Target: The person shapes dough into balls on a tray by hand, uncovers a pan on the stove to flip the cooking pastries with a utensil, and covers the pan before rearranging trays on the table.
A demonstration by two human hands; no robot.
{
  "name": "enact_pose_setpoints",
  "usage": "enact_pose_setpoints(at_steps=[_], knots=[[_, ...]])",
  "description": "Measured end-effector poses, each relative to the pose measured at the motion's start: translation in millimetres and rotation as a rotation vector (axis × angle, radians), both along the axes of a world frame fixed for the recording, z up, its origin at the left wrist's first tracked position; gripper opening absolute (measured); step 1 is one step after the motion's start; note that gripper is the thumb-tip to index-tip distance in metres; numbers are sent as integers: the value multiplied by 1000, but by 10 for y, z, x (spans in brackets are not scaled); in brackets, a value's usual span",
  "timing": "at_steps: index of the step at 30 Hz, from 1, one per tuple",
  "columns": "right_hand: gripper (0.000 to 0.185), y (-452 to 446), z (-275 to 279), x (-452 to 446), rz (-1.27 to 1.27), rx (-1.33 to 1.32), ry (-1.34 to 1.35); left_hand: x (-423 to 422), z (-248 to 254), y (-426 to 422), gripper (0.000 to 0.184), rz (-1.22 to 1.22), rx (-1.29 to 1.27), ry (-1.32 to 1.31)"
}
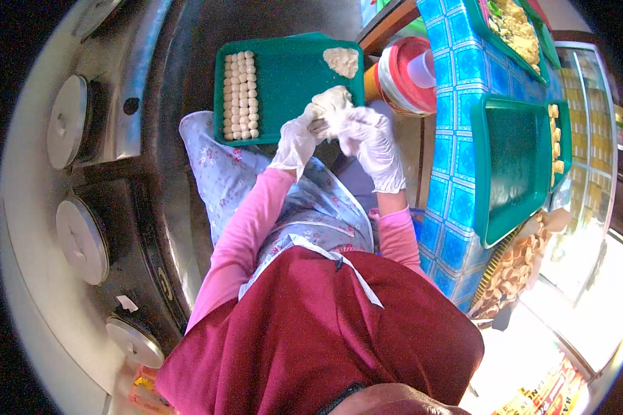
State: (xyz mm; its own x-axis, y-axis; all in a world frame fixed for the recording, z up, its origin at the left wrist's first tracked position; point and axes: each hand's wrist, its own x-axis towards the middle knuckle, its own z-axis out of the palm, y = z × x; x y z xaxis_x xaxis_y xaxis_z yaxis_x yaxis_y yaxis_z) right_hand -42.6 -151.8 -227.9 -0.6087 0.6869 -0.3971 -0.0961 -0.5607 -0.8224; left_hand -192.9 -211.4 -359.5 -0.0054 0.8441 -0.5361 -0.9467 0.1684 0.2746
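Note:
A lump of pale dough (333, 104) is held between my two gloved hands above the near edge of a green tray (284, 76). My left hand (302, 138) wraps its fingers round the lump from the left. On the right, my right hand (372, 135) presses against it, its fingers partly smeared by motion. Rows of small round dough balls (240, 95) line the tray's left side. A second, flatter piece of dough (341, 62) lies in its upper right corner.
At right, a table with a blue checked cloth (453, 166) carries another green tray (512, 166) and one with yellow filling (515, 31). A red-lidded tub (405, 76) stands between. Round metal lids (82, 238) sit at left. Brown pieces (515, 266) fill a basket at lower right.

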Motion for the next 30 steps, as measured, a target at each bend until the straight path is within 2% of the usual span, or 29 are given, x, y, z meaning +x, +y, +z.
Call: enact_pose_setpoints(at_steps=[2, 3, 4, 5, 6, 8, 9, 10, 12, 14, 15, 16, 18, 19, 22, 24, 25, 28, 30], knots=[[17, -17, 9, -125, -200, 269, -164, 14, 336, -97, 32, -1, -36, -11], [20, -23, -72, -131, -113, 658, -290, 18, 451, -139, 32, 4, -37, -55], [23, 43, -748, 37, 63, 1074, -533, 16, 497, -157, 32, 14, -40, -99], [22, -12, -671, -49, 155, 1140, -441, 22, 361, -154, 31, 125, -79, -157], [21, -92, -532, -178, 248, 1202, -347, -45, 195, -247, 29, 99, -16, -83], [21, -65, -446, -239, 167, 1172, -382, -244, -53, -368, 25, 54, 127, 61], [21, 9, -446, -266, 77, 1162, -421, -220, 253, -399, 21, 183, 49, 133], [21, 47, -445, -285, -10, 1144, -459, -225, 504, -400, 16, 260, -100, 331], [41, 58, -375, -390, 208, 1189, -832, -348, 302, -390, 12, 281, -188, 868], [66, 80, -319, -535, 414, 1192, -1216, -420, 42, -346, 11, 254, -133, 1093], [82, 106, -718, -553, 489, 1305, -1308, -419, -52, -332, 11, 242, -102, 1201], [66, 89, -887, -574, 464, 1527, -1420, -423, -94, -341, 11, 167, -123, 1247], [50, 159, -974, -654, 346, 1372, -1373, -426, -150, -351, 12, 24, -169, 1343], [42, 193, -1011, -636, 351, 1370, -1312, -398, -187, -353, 13, 109, -112, 1594], [24, 345, -977, -604, 335, 1375, -1180, -424, -430, -361, 13, 235, 97, 1913], [17, 433, -1014, -593, 306, 1380, -1153, -414, -365, -388, 13, 134, 43, 1882], [20, 499, -1076, -558, 225, 1288, -1139, -428, -330, -394, 12, 108, 51, 1913], [24, 747, -977, -346, 173, 812, -822, -426, -307, -377, 11, 140, 121, 1965], [25, 798, -1113, -170, 80, 688, -478, -380, -238, -404, 11, 164, 162, 2005]])
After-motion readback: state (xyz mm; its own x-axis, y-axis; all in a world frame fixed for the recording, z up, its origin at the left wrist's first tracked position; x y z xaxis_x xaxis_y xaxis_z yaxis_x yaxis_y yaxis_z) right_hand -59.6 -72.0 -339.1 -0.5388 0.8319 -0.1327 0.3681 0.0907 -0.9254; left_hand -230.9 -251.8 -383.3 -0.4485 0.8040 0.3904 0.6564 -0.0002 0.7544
